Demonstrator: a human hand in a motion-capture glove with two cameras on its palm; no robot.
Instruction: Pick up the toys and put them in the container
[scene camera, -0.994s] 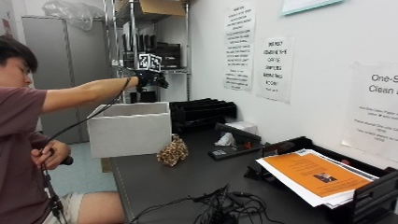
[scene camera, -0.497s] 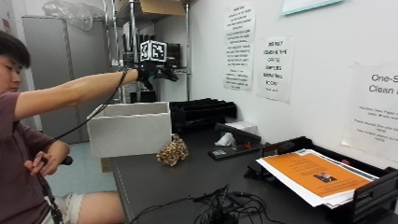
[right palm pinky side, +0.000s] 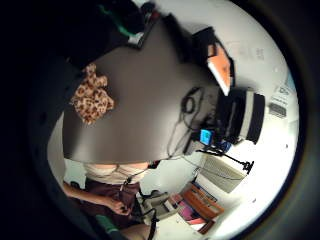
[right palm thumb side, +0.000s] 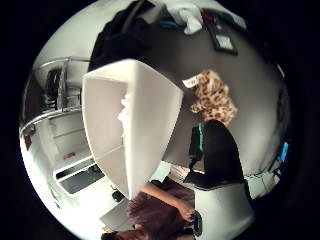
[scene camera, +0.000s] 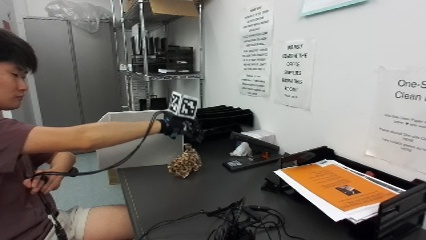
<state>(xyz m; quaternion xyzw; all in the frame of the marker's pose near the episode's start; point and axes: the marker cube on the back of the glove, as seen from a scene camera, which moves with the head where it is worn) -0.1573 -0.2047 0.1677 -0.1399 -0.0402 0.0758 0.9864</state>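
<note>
A leopard-print soft toy lies on the dark table, just in front of the white box container. My gloved right hand hovers a little above the toy, at the container's near corner, with fingers relaxed and nothing in them. The thumb side palm view shows the open container with something pale inside, and the toy beside it. In the little finger side palm view the toy lies below the palm on the table.
A black desk tray with orange-topped papers stands at the right. Tangled cables lie near the front edge. A long black desk tool, white tissue and black stacked trays line the wall. A metal shelf rack stands behind the container.
My hand has come down from shelf height above the container to just over the leopard toy. The toy and the container have not moved.
</note>
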